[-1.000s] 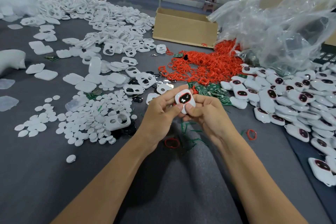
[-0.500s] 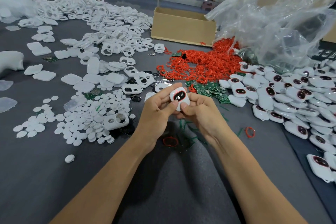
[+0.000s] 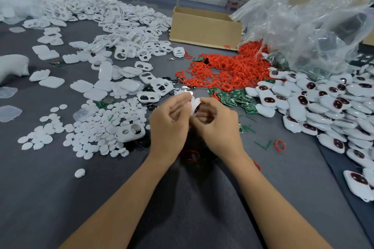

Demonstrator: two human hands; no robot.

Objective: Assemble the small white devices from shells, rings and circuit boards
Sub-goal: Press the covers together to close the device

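Note:
A small white device (image 3: 196,105) with a red-ringed dark window is pinched between my left hand (image 3: 172,121) and my right hand (image 3: 216,123) above the grey table. It is turned edge-on, its window facing right, and fingers hide most of it. A heap of red rings (image 3: 224,70) lies beyond my hands. Green circuit boards (image 3: 234,98) sit just right of them. White shells with two holes (image 3: 129,46) are spread over the left. One such shell (image 3: 130,131) rests on white round discs (image 3: 91,133). Finished devices (image 3: 323,103) pile up at the right.
A cardboard box (image 3: 204,28) stands at the back centre. Crumpled clear plastic bags (image 3: 309,18) rise at the back right. A loose red ring (image 3: 279,145) and green strips (image 3: 263,144) lie right of my right wrist; another red ring (image 3: 190,154) is under my hands.
The device was face-up between my thumbs; both hands have rotated it so it now stands edge-on, and they have shifted slightly away from me.

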